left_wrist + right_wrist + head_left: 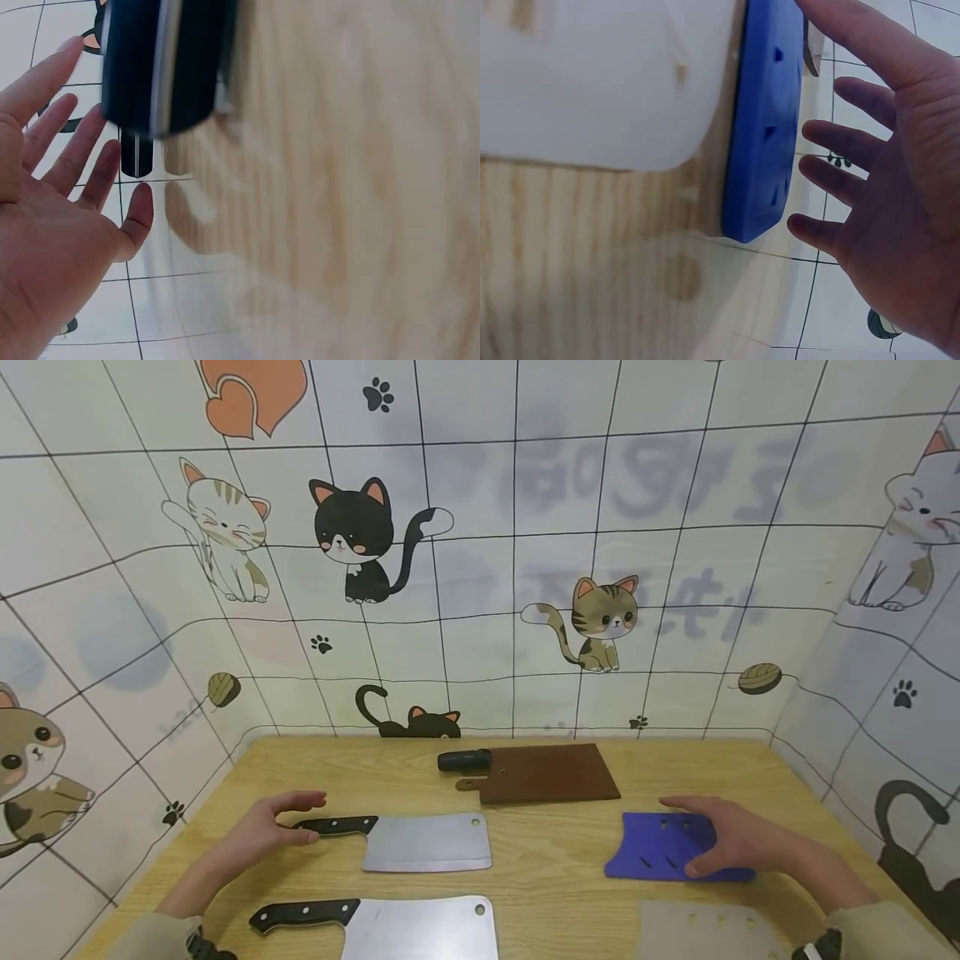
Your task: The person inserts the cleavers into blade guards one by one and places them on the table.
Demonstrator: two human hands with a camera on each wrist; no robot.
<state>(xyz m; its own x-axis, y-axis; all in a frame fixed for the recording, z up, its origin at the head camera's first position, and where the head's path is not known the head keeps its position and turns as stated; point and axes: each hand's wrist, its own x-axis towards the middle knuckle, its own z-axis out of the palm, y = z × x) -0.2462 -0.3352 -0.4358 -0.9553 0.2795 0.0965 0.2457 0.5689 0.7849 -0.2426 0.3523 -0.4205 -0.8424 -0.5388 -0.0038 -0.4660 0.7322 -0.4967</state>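
My left hand hovers by the black handle of the middle cleaver, fingers spread and thumb apart. In the left wrist view, the palm and fingers of the left hand show nothing held. My right hand is over the right part of a blue plastic blade cover with small holes and slots. Seen from the right wrist, the fingers of the right hand stand spread beside the blue cover's edge. Nearer the front lies a larger cleaver, its handle pointing left.
A whitish plastic cover lies at the front right. Toward the back is a flat brown piece with a black handle at its left. The wooden table meets walls covered in cat-print sheeting at the back and sides.
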